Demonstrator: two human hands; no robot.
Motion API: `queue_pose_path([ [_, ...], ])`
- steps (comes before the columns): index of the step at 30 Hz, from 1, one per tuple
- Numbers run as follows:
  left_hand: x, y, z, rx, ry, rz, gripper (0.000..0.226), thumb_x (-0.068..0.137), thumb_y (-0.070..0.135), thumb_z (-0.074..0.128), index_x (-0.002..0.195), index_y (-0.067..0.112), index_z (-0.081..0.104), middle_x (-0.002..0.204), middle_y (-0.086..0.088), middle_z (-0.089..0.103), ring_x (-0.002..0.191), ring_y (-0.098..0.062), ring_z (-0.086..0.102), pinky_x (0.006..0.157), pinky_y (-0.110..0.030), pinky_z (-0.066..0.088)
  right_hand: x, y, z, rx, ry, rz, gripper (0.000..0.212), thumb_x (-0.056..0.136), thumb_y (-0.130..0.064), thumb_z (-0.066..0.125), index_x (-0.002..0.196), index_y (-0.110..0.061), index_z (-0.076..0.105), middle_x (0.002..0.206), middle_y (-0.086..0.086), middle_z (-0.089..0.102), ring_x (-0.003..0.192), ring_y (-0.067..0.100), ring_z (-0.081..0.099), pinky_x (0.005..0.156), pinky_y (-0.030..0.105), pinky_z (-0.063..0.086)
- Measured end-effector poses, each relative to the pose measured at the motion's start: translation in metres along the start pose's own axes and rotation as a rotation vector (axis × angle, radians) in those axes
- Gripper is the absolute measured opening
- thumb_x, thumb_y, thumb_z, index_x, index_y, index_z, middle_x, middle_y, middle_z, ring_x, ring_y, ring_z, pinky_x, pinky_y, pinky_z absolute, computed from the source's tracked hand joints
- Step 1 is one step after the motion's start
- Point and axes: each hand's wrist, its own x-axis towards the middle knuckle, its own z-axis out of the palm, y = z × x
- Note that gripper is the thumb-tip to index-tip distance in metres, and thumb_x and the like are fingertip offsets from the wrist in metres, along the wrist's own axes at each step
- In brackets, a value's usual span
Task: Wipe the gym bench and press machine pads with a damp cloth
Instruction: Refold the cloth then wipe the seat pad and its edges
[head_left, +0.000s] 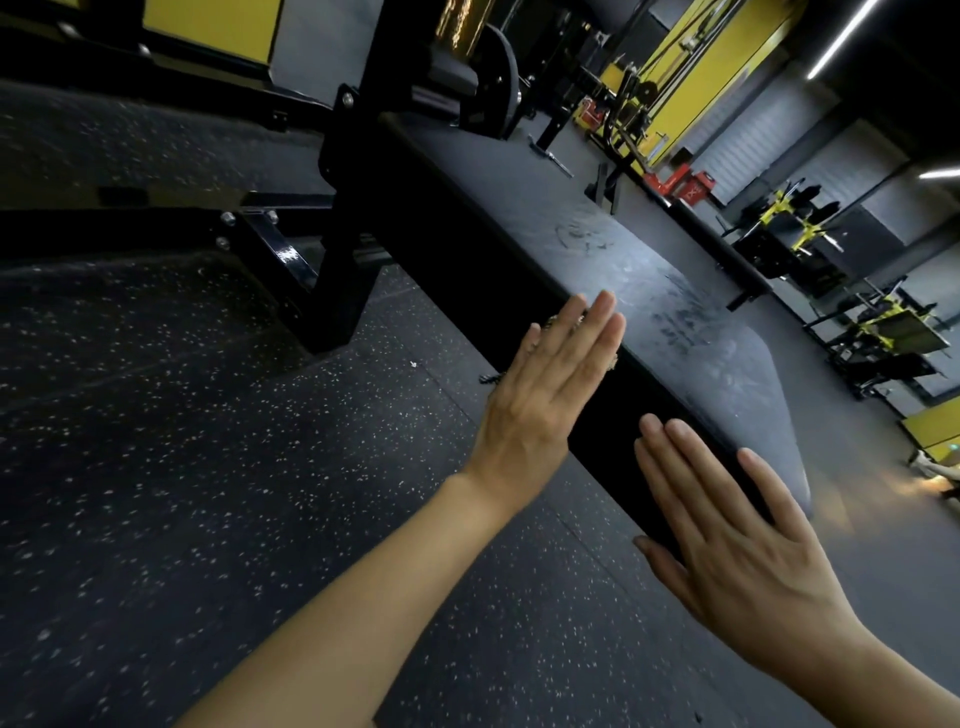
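Observation:
A long black padded bench (613, 249) runs from the near right towards the upper left, its top streaked with damp smears. My left hand (545, 384) lies flat with straight fingers against the bench's near side edge, pressing a cloth (548, 323) of which only frayed bits show around the fingers. My right hand (727, 535) is flat with straight fingers on the bench's near end, holding nothing.
The bench's black steel frame (332, 260) and bolted legs stand at the left on speckled rubber flooring (182, 493). A weight plate (501, 78) sits behind the bench head. Yellow and black machines (795, 234) fill the right background.

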Motion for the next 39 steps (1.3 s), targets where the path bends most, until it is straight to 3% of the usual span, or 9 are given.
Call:
queue_pose_path([
  [7,0.011,-0.032,-0.013,0.092,0.022,0.028,0.064,0.094,-0.012,0.048,0.151,0.006,0.024,0.159,-0.012,0.031,0.151,-0.017,0.007,0.124,-0.039,0.009,0.001,-0.002,-0.003,0.056,0.006,0.015,0.072,0.096,-0.043,0.039,0.154,-0.003,0.028,0.163,0.01,0.023,0.151,0.02,0.019,0.119,0.043,0.014],
  [13,0.023,-0.061,-0.012,0.131,0.081,0.043,0.08,0.088,-0.015,0.064,0.152,0.005,0.021,0.161,-0.004,0.02,0.151,-0.02,0.008,0.124,-0.044,0.012,0.008,-0.001,-0.009,0.166,-0.01,-0.013,0.078,0.086,-0.042,0.043,0.153,-0.003,0.03,0.163,0.009,0.023,0.151,0.021,0.018,0.118,0.051,0.014],
  [22,0.049,-0.121,-0.038,0.14,0.094,-0.103,0.087,0.085,-0.022,0.06,0.155,0.005,0.015,0.163,-0.014,0.016,0.152,-0.019,-0.002,0.125,-0.041,0.002,0.06,-0.004,-0.01,0.289,-0.027,-0.088,0.074,0.088,-0.042,0.042,0.151,-0.002,0.036,0.162,0.011,0.025,0.15,0.024,0.021,0.12,0.049,0.014],
  [26,0.064,-0.136,-0.049,0.122,0.127,-0.184,0.087,0.081,-0.032,0.045,0.155,0.002,0.015,0.164,-0.018,0.013,0.151,-0.02,-0.002,0.125,-0.042,0.003,0.079,-0.003,-0.007,0.295,-0.041,-0.12,0.075,0.088,-0.041,0.043,0.151,-0.001,0.034,0.163,0.013,0.023,0.151,0.025,0.019,0.121,0.05,0.012],
  [39,0.019,-0.072,-0.021,-0.119,0.049,-0.208,0.073,0.089,-0.026,0.04,0.152,0.0,0.014,0.163,-0.011,0.01,0.153,-0.023,0.001,0.124,-0.049,0.011,0.106,-0.008,-0.011,0.289,-0.082,-0.085,0.077,0.088,-0.039,0.048,0.153,-0.001,0.029,0.164,0.012,0.02,0.152,0.022,0.017,0.122,0.05,0.013],
])
